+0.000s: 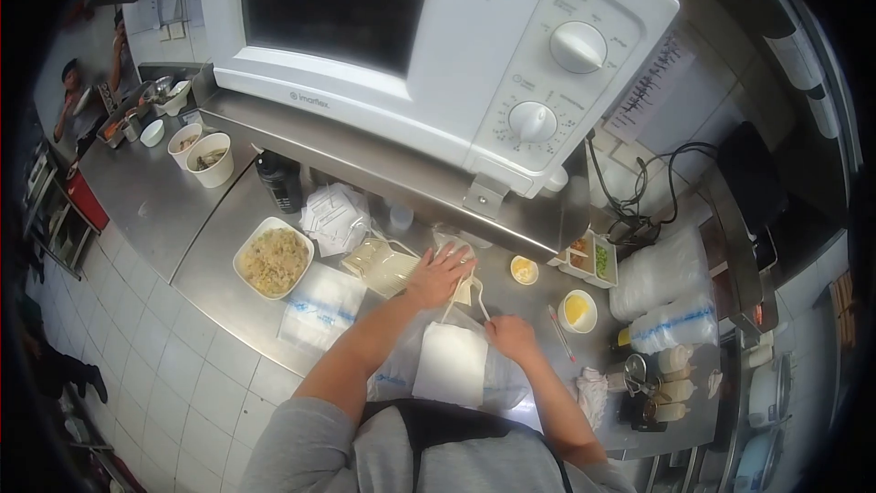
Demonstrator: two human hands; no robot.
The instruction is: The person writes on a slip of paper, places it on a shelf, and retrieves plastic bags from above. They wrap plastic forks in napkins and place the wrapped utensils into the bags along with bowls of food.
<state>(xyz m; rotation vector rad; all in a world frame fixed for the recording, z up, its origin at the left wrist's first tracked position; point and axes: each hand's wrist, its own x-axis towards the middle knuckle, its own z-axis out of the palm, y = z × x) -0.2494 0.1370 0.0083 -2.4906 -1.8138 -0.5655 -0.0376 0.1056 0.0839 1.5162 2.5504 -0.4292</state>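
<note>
- Tiled floor (176, 356), white, at left, partly out of view.
- Counter (155, 219), steel, spanning the scene.
- Microwave (456, 64), white, far side; top cut off.
- White panel (451, 367), near side, mid-scene; what it belongs to, unclear.
- Left hand (441, 277), palm down, fingers spread over clear plastic (453, 239), mostly hidden, mid-counter.
- Right hand (514, 338), curled, pinching a pale strip (480, 296), mid-counter, rightward; fingertips hard to make out.

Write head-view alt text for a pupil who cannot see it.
A person's left hand spreads over translucent plastic on a steel counter; the right hand grips a white strip. At left sits a white bowl, apparently of fried rice; above, an Imarflex microwave.
</note>
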